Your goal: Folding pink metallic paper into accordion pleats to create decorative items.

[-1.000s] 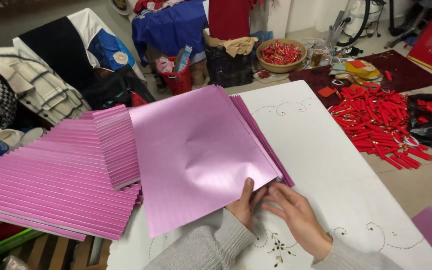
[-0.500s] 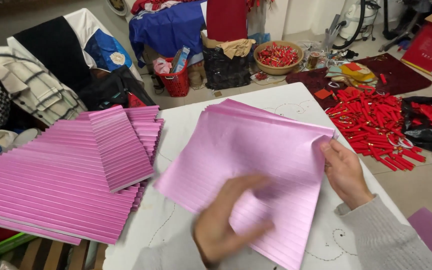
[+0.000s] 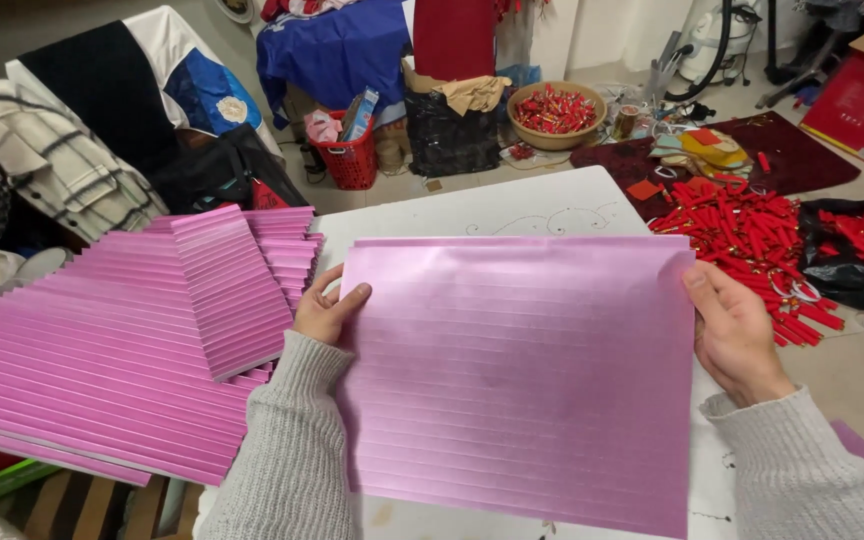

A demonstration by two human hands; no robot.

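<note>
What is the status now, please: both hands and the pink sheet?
Left hand grips pink creased sheet at left edge. Right hand grips right edge. Sheet spread above white table. Nothing blocking.

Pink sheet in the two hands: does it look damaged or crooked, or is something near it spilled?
The pink sheet looks whole and level, held at its side edges by the left hand and right hand. Only the red sticks stand out: they lie scattered loosely over the floor beside the white table.
</note>
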